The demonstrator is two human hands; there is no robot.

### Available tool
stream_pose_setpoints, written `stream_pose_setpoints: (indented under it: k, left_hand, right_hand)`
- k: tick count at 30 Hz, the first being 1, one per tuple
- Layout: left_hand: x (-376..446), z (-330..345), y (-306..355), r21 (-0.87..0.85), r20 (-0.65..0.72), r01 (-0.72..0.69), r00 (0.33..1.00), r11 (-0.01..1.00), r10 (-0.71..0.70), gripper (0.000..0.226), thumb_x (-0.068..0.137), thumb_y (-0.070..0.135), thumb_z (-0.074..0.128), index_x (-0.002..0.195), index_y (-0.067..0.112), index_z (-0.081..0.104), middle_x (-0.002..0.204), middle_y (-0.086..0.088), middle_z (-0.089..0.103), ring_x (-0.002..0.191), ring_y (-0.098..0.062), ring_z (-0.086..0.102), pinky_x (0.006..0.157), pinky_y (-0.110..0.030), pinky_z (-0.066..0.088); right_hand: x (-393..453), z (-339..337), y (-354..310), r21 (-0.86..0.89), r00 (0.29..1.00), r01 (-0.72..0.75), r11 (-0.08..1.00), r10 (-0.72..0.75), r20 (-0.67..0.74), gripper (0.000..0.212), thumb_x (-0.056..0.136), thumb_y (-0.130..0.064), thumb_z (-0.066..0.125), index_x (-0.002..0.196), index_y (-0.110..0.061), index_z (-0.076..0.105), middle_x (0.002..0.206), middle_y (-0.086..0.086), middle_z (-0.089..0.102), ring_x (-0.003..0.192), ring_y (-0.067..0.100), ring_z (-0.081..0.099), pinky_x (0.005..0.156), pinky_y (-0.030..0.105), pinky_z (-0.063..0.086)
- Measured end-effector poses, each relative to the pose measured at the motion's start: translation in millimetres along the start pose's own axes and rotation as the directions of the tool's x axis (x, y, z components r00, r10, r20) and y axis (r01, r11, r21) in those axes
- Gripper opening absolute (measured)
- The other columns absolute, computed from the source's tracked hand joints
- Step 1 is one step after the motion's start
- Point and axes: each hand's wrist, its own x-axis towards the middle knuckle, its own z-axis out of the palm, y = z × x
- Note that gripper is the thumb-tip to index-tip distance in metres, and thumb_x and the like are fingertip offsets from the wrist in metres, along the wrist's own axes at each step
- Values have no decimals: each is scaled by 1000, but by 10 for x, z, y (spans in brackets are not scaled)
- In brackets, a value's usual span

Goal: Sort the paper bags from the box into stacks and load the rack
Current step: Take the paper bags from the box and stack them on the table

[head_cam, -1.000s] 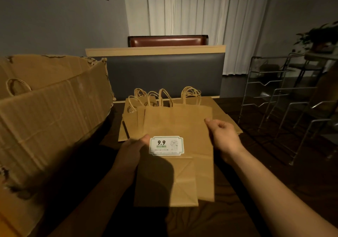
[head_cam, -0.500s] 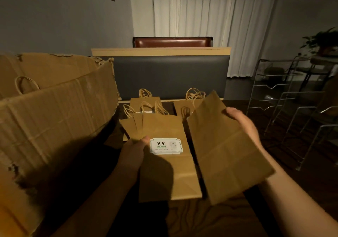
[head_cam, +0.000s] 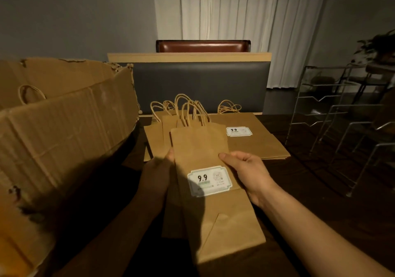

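Note:
I hold a flat brown paper bag (head_cam: pixel 205 155) with a white "9.9" label between both hands, over the dark table. My left hand (head_cam: pixel 159 170) grips its left edge, mostly behind the bag. My right hand (head_cam: pixel 245 170) pinches its right edge, thumb on top. Under it lie more narrow bags (head_cam: pixel 158 135) with twine handles. A stack of wider bags (head_cam: pixel 256 144), the top one labelled, lies flat to the right. The torn cardboard box (head_cam: pixel 64 131) stands at the left, with one bag handle showing inside. The wire rack (head_cam: pixel 333 118) stands at the right.
A dark padded bench back (head_cam: pixel 198 86) with a wooden top runs behind the table. White curtains hang beyond it. A plant (head_cam: pixel 378 46) sits at the far right. Dark table surface (head_cam: pixel 299 182) shows between the bag stacks and the rack.
My right hand carried a plain-faced bag off to the right and is now back at the labelled bag in my left hand. A labelled bag now tops the wide stack.

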Motion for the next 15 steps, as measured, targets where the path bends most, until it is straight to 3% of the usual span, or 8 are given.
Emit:
stream_pose_setpoints:
  k: [2,6,8,10,13,15]
  left_hand:
    - [15,27,6,-33,-14,28,1000,999,-28,34,94,29,63,67,8,60,67,-5,65,62,-17,62,65,-28,48]
    - [-6,-8,86,-60,42,76,996,995,-73,21,96,26,59,99,6,66,97,-14,69,84,-24,65,85,-38,52]
    - [-20,-17,124,-20,85,80,993,997,-78,18,98,17,56,103,4,67,99,-14,71,85,-18,70,80,-24,54]
    - [-16,-26,94,-52,75,68,995,996,-64,16,95,13,59,88,3,70,81,-10,76,66,-10,73,58,-17,54]
    - [-12,-24,19,-58,121,82,990,995,-75,20,90,16,67,90,-3,72,88,-21,75,77,-30,75,68,-32,58]
    - [-18,-2,6,-30,144,52,989,998,-47,28,91,21,67,82,-6,71,84,-24,73,79,-32,74,72,-31,55]
  right_hand:
    - [37,-58,-26,47,994,8,999,-2,-111,21,92,-19,67,90,1,70,89,21,74,77,32,71,67,38,58]
    - [134,-295,-127,268,967,59,962,13,-256,19,98,-29,59,94,-12,67,88,9,76,77,24,74,65,37,60]
    - [143,-435,-182,359,962,90,929,12,-272,25,98,-36,58,109,-17,69,98,6,77,89,24,74,73,42,61]
    - [111,-502,-242,409,970,78,909,26,-243,30,97,-40,56,117,-20,66,104,6,76,94,25,73,73,44,62]
    - [71,-394,-197,379,990,-16,925,68,-124,29,99,-35,55,117,-16,65,105,11,76,92,28,74,70,44,62]
    - [48,-245,-116,285,993,-119,951,116,24,31,96,-23,60,121,-5,64,108,19,73,90,32,73,68,44,62]
